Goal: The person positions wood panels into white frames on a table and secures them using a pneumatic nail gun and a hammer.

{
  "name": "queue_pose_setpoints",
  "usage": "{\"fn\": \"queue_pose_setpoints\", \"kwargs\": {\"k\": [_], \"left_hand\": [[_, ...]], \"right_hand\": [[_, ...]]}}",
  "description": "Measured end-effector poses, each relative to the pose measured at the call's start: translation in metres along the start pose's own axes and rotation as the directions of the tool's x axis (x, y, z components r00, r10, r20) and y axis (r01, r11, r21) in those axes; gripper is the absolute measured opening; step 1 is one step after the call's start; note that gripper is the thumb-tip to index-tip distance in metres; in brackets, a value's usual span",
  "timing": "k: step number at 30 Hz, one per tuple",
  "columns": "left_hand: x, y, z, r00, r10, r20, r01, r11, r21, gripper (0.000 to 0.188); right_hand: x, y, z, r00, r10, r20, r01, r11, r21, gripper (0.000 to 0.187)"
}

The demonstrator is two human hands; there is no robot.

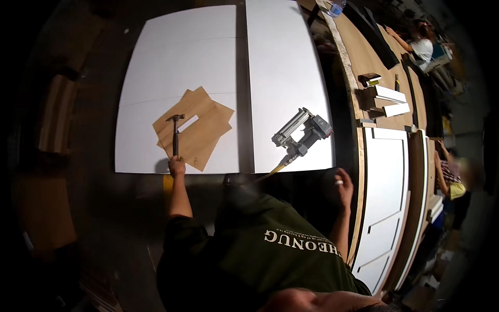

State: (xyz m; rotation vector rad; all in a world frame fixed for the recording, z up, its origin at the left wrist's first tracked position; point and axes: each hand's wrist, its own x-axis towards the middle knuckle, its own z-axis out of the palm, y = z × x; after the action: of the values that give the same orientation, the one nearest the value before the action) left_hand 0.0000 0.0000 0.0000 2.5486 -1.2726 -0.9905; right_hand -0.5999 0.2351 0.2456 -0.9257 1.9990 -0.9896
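My left hand (177, 166) is closed round the lower end of a dark-handled claw hammer (175, 136). The hammer's head lies over two overlapping brown boards (204, 120), turned at an angle to each other. Beside the hammer head, a short white strip (188, 124) rests on the upper board. Under them is a large white panel (156, 57). My right hand (344, 188) hangs near the right front corner of the second white panel (283, 62), fingers loosely bent, with nothing in it. A nail gun (304, 132) with a yellowish hose lies on that panel.
A dark gap separates the two white panels. At the right, a long wooden bench (358, 112) carries white strips (390, 93), a plastic bottle (336, 8) and a white framed door panel (387, 161). Two other people work beyond the bench. Stacked boards (56, 112) stand at the far left.
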Motion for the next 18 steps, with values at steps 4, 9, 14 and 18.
{"fn": "queue_pose_setpoints", "kwargs": {"k": [4, 9, 14, 18], "left_hand": [[0.021, 0.040, -0.058, 0.982, 0.063, -0.180, -0.036, 0.988, 0.151, 0.053], [0.044, 0.045, -0.002, 0.898, 0.345, -0.271, -0.261, 0.916, 0.303, 0.050], [0.035, 0.057, -0.022, 0.988, 0.126, -0.090, -0.111, 0.981, 0.159, 0.024], [-0.001, 0.081, -0.048, 0.991, 0.103, -0.083, -0.103, 0.995, 0.013, 0.034]], "right_hand": [[-0.036, 0.021, 0.068, 0.977, 0.163, 0.134, -0.172, 0.983, 0.062, 0.047], [-0.126, 0.089, 0.061, 0.934, 0.353, 0.048, -0.342, 0.927, -0.156, 0.051], [-0.182, 0.099, 0.078, 0.819, 0.563, 0.108, -0.472, 0.769, -0.432, 0.039], [-0.183, 0.054, 0.093, 0.803, 0.587, 0.101, -0.512, 0.767, -0.387, 0.040]]}}
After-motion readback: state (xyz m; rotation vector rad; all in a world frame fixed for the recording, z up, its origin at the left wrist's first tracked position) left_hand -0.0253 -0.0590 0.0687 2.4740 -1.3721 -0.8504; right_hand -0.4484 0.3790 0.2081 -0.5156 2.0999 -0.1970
